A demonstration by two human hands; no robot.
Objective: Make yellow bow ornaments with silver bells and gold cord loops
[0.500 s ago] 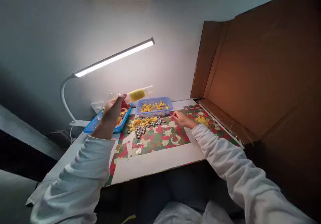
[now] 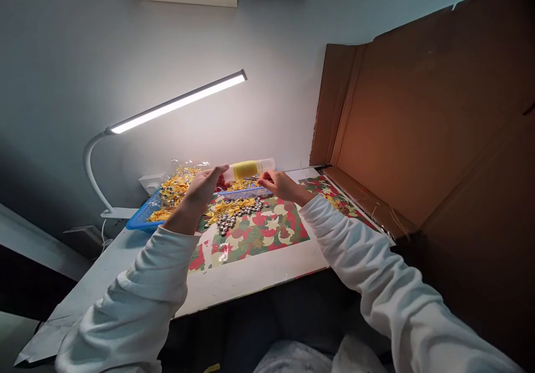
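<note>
My left hand (image 2: pixel 204 190) is wrapped round one end of a clear tube with yellow thread wound on it (image 2: pixel 246 169), held above the baskets. Close to the tube's right part is my right hand (image 2: pixel 279 184), its fingers pinched on a thin dark item (image 2: pixel 251 179) too small to name. Below both hands, a pile of yellow pieces (image 2: pixel 228 208) and silvery beads (image 2: pixel 225 225) lies on a patterned red and green sheet (image 2: pixel 267 233).
A blue basket (image 2: pixel 140 221) heaped with yellow pieces is at the left, and a lilac basket (image 2: pixel 246 193) sits behind the pile. A lamp (image 2: pixel 179 102) reaches over the table. Cardboard (image 2: pixel 401 111) stands along the right. More yellow strands (image 2: pixel 337 203) lie near it.
My left hand and the tube have moved right and slightly down in view. My right hand has come up and left, close to the tube. The camera view has shifted a little.
</note>
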